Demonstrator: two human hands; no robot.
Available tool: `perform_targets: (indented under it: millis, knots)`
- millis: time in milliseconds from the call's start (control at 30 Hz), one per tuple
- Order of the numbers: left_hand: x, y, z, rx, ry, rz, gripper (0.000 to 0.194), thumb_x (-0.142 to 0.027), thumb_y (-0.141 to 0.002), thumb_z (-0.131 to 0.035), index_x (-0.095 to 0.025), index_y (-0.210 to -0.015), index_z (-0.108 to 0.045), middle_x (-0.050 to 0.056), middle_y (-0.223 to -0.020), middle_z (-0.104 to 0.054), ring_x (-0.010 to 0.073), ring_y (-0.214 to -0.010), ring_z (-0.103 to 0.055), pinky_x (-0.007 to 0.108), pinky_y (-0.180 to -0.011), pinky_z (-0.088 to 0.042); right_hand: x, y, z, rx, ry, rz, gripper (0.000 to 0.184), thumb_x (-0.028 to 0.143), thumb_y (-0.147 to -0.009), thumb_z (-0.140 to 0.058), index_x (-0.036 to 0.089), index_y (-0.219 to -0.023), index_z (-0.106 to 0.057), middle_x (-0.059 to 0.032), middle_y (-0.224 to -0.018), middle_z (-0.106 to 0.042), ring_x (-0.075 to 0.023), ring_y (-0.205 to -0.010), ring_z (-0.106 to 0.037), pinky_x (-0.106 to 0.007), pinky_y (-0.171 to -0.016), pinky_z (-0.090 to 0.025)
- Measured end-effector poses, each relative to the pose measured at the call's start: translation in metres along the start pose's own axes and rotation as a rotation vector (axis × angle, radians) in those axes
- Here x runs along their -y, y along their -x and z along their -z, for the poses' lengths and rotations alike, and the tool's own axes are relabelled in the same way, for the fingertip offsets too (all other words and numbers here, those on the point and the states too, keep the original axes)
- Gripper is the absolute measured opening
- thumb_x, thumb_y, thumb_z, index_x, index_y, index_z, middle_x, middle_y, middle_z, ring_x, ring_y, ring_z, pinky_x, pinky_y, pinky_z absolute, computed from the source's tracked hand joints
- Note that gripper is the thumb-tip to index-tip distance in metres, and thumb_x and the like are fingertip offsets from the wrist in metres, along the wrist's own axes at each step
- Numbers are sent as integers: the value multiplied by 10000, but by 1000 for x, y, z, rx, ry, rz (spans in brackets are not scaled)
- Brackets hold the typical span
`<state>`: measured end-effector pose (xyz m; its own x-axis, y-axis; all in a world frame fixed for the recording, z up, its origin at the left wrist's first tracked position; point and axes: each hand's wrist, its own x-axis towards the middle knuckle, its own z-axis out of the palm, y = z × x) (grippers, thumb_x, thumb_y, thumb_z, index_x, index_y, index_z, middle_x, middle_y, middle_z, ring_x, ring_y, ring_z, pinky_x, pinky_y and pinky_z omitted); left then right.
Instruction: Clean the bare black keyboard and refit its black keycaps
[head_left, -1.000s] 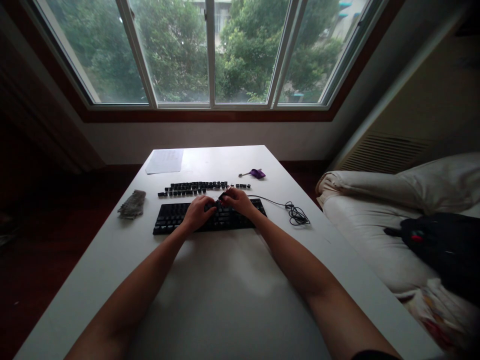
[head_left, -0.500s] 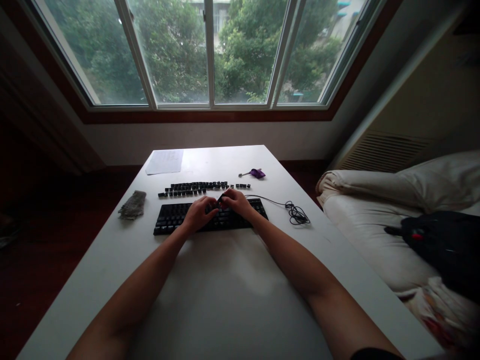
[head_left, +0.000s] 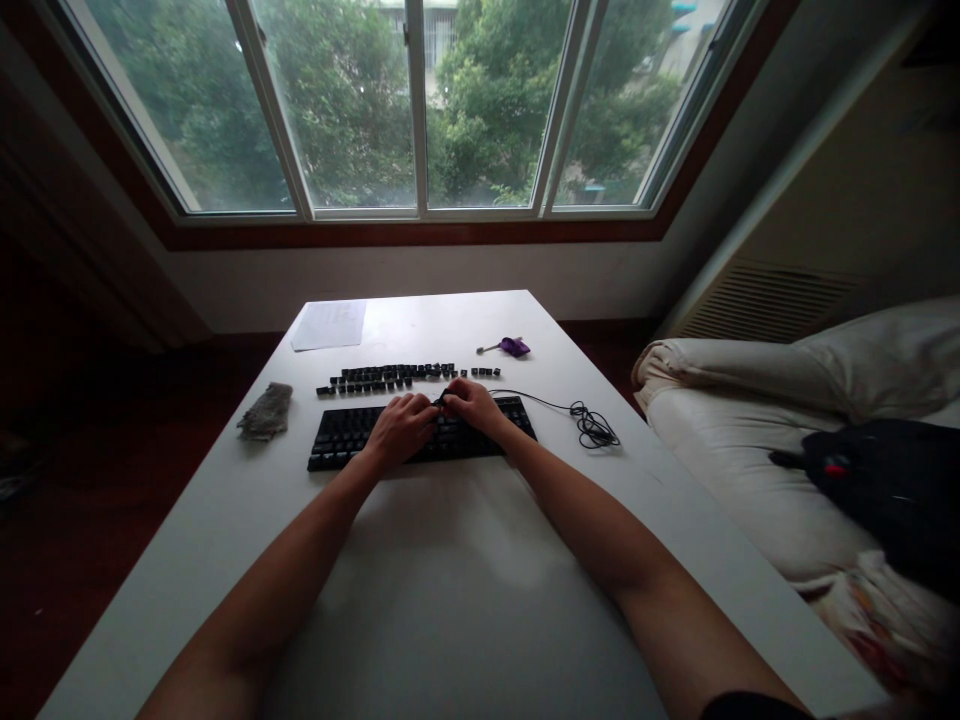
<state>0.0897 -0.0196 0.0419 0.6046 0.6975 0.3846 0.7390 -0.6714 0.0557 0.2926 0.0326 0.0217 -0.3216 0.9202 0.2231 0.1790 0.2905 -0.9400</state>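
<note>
A black keyboard (head_left: 341,436) lies on the white table (head_left: 450,560), and both of my hands rest over its middle. My left hand (head_left: 401,425) is curled, fingertips meeting those of my right hand (head_left: 469,403) at the keyboard's far edge. Between the fingertips sits a small dark piece (head_left: 442,398), likely a keycap; which hand grips it I cannot make out. Rows of loose black keycaps (head_left: 394,376) lie just beyond the keyboard.
A purple tool (head_left: 514,346) and a sheet of paper (head_left: 330,323) lie at the table's far end. A grey cloth (head_left: 264,411) is at the left, the coiled keyboard cable (head_left: 595,429) at the right. A bed with a black bag (head_left: 892,490) stands to the right.
The small dark piece came down from just above the keyboard's far edge to the keys. Both hands closed in slightly toward each other.
</note>
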Motion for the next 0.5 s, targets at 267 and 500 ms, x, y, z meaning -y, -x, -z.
perform_targets:
  millis: [267,500]
  knots:
    - [2,-1,-3,42,-43,-28,239,-203,-901,-549,-242,-1128,-614,92,-1150,-558,262,-1054,-499,424,-910,-420,0,1,0,-43,167,42,108,297,-780,-574,192,-799,-589,22,-675,-642,-129,-607,-576,-233,-592,-438]
    - [4,-1,-10,54,-41,-46,228,-199,-901,-556,-234,-1122,-604,98,-1137,-552,268,-1052,-494,431,-913,-422,5,5,0,-48,334,120,112,300,-800,-576,197,-825,-611,22,-681,-634,-129,-622,-541,-232,-602,-397]
